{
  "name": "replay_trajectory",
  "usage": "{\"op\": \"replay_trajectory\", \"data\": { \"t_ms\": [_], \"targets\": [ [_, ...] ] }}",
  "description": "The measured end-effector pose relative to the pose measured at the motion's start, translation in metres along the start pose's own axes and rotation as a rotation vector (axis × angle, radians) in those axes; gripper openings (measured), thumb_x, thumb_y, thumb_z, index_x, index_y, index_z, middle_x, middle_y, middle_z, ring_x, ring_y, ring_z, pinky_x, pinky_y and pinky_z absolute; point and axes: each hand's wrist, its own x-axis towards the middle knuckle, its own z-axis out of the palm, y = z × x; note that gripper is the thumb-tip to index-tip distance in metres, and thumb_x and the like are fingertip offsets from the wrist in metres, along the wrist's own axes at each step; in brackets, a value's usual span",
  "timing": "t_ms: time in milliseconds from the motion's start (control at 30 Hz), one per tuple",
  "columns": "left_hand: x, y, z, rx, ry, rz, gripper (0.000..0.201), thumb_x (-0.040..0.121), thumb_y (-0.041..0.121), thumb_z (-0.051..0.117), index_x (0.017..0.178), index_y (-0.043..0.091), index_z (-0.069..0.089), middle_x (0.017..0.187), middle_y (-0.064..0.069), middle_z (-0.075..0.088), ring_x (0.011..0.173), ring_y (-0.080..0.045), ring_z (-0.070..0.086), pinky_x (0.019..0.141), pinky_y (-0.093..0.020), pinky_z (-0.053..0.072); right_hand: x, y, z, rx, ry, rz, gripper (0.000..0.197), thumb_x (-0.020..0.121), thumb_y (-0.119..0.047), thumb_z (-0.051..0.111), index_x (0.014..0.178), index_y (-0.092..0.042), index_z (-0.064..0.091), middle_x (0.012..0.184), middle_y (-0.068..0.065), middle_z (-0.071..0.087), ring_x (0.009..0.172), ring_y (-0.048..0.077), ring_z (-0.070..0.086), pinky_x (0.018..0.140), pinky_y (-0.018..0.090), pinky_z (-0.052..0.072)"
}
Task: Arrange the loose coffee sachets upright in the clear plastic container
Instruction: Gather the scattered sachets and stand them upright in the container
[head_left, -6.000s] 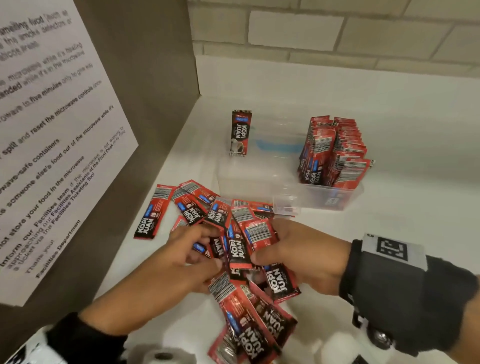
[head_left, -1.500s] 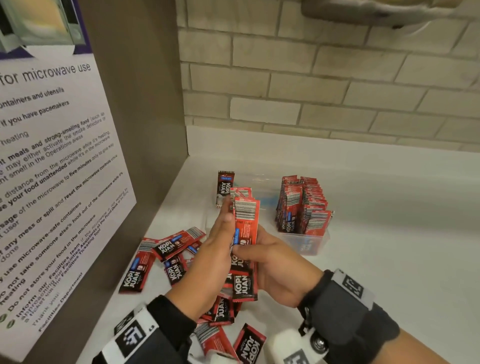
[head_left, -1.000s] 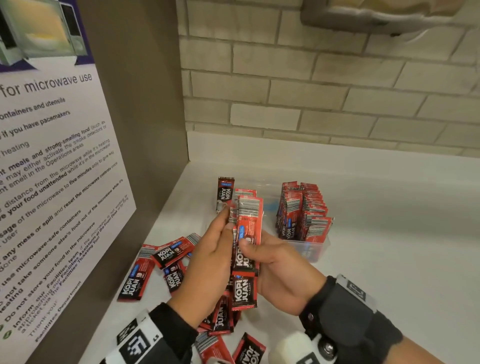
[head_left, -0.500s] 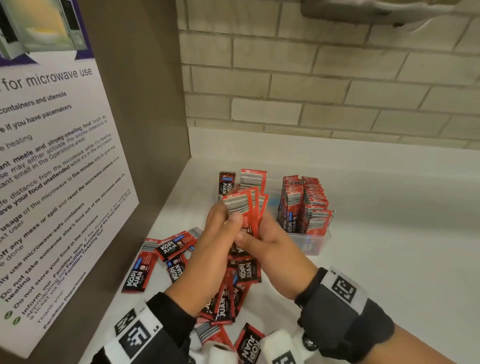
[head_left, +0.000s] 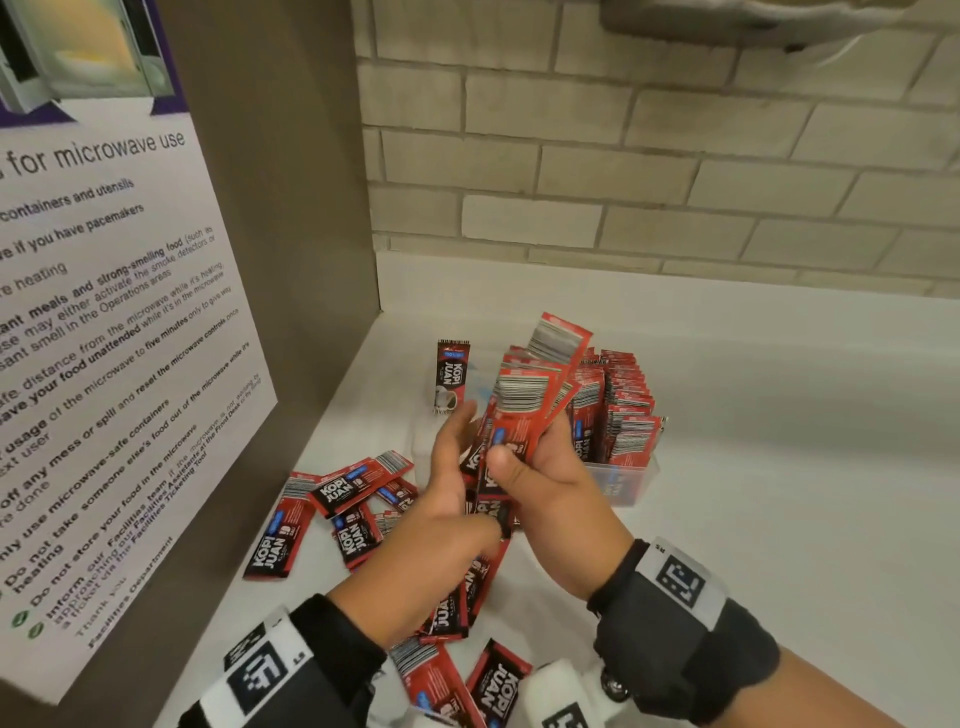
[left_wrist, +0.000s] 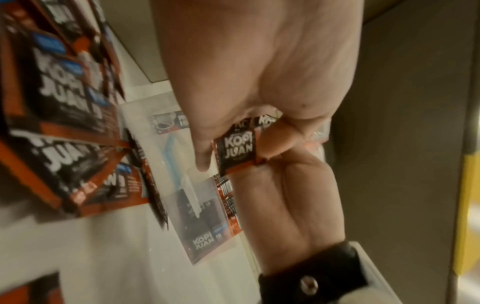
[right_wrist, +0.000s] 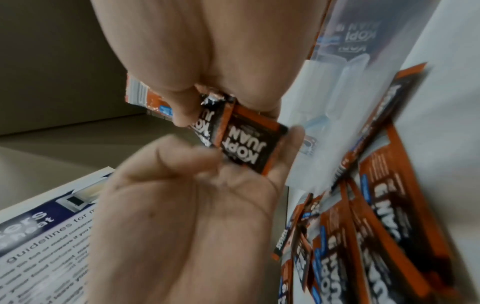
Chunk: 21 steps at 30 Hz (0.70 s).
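Pale brick wall; smooth white table (head_left: 779, 493). Right hand (head_left: 540, 483): fingers (head_left: 501, 462) clenched round a fanned bunch of flat, glossy red-and-black sachets (head_left: 524, 415). Left hand (head_left: 452, 483): straight fingers (head_left: 457, 431) pressed against the bunch. Clear plastic container (head_left: 623, 480) just beyond the fingers, upright sachets inside. Loose sachets (head_left: 353, 499) below them.

Warm, dim indoor light; the head view is fairly sharp but bowed at its edges; both wrist views are motion-blurred and soft, darkest at their corners.
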Motion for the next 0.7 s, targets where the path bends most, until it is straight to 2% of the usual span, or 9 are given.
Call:
{"op": "replay_trajectory", "data": {
  "t_ms": [67, 133, 167, 267, 333, 400, 500, 600, 700],
  "targets": [
    [0.002, 0.006, 0.009, 0.053, 0.028, 0.037, 0.094, 0.081, -0.017, 0.046, 0.140, 0.049, 0.014, 0.133, 0.010, 0.047, 0.107, -0.001, 0.057, 0.081, -0.017, 0.049, -0.001, 0.003, 0.004, 0.036, -0.018, 0.042, 0.057, 0.076, -0.009, 0.053, 0.125, -0.032, 0.038, 0.118, -0.009, 0.061, 0.115, 0.008, 0.056, 0.096, 0.027, 0.046],
    [0.007, 0.008, 0.014, 0.025, 0.076, 0.074, 0.073, 0.090, -0.016, 0.039, 0.143, 0.031, 0.022, 0.132, -0.001, 0.050, 0.105, 0.003, 0.056, 0.078, -0.009, 0.049, -0.002, 0.004, 0.005, 0.013, -0.026, 0.073, 0.066, 0.070, -0.005, 0.053, 0.128, -0.033, 0.036, 0.117, -0.011, 0.061, 0.113, 0.006, 0.057, 0.095, 0.026, 0.047],
    [0.008, 0.008, 0.015, 0.038, 0.094, 0.095, 0.066, 0.092, -0.015, 0.039, 0.141, 0.027, 0.028, 0.131, -0.003, 0.052, 0.103, 0.005, 0.058, 0.076, -0.008, 0.049, -0.002, 0.004, 0.005, -0.011, -0.027, 0.080, 0.069, 0.069, -0.005, 0.054, 0.129, -0.035, 0.035, 0.118, -0.012, 0.061, 0.113, 0.005, 0.057, 0.095, 0.025, 0.047],
    [0.008, 0.005, 0.015, 0.001, 0.125, 0.082, 0.072, 0.086, -0.015, 0.050, 0.134, 0.036, 0.031, 0.133, 0.003, 0.051, 0.114, 0.001, 0.055, 0.082, -0.009, 0.048, -0.002, 0.003, 0.005, -0.042, 0.014, 0.082, 0.072, 0.069, -0.004, 0.057, 0.130, -0.034, 0.034, 0.115, -0.009, 0.062, 0.110, 0.006, 0.060, 0.092, 0.025, 0.049],
    [0.006, 0.003, 0.011, 0.021, 0.114, 0.086, 0.083, 0.083, -0.015, 0.054, 0.133, 0.045, 0.027, 0.134, 0.010, 0.049, 0.117, 0.002, 0.053, 0.085, -0.010, 0.048, -0.002, 0.002, 0.004, -0.055, 0.044, 0.063, 0.069, 0.076, 0.005, 0.057, 0.129, -0.032, 0.036, 0.109, -0.009, 0.064, 0.104, 0.005, 0.062, 0.086, 0.021, 0.050],
    [0.006, 0.002, 0.010, 0.044, 0.126, 0.087, 0.087, 0.083, -0.014, 0.056, 0.129, 0.051, 0.024, 0.132, 0.014, 0.049, 0.116, 0.004, 0.052, 0.083, -0.008, 0.047, -0.001, 0.001, 0.004, -0.085, 0.052, 0.054, 0.067, 0.082, 0.015, 0.051, 0.130, -0.030, 0.035, 0.109, -0.010, 0.063, 0.102, 0.002, 0.062, 0.082, 0.017, 0.050],
    [0.008, -0.001, 0.010, 0.117, 0.125, 0.091, 0.080, 0.081, -0.012, 0.059, 0.123, 0.050, 0.028, 0.126, 0.018, 0.050, 0.117, 0.005, 0.050, 0.082, -0.006, 0.046, -0.001, -0.002, 0.005, -0.132, 0.041, 0.066, 0.067, 0.083, 0.016, 0.050, 0.130, -0.030, 0.034, 0.111, -0.012, 0.061, 0.103, 0.000, 0.061, 0.082, 0.016, 0.049],
    [0.008, -0.002, 0.009, 0.147, 0.126, 0.103, 0.076, 0.080, -0.008, 0.064, 0.119, 0.048, 0.030, 0.120, 0.021, 0.052, 0.110, 0.011, 0.053, 0.081, -0.007, 0.047, 0.000, -0.005, 0.004, -0.141, 0.053, 0.056, 0.067, 0.083, 0.017, 0.050, 0.129, -0.029, 0.034, 0.108, -0.011, 0.062, 0.098, -0.002, 0.062, 0.079, 0.014, 0.049],
    [0.009, -0.005, 0.009, 0.138, 0.143, 0.081, 0.075, 0.079, -0.009, 0.064, 0.124, 0.041, 0.032, 0.118, 0.014, 0.056, 0.107, 0.004, 0.057, 0.080, -0.008, 0.049, 0.000, -0.007, 0.004, -0.169, 0.029, 0.062, 0.066, 0.083, 0.016, 0.052, 0.123, -0.033, 0.034, 0.107, -0.014, 0.061, 0.098, -0.004, 0.062, 0.079, 0.013, 0.049]
  ]
}}
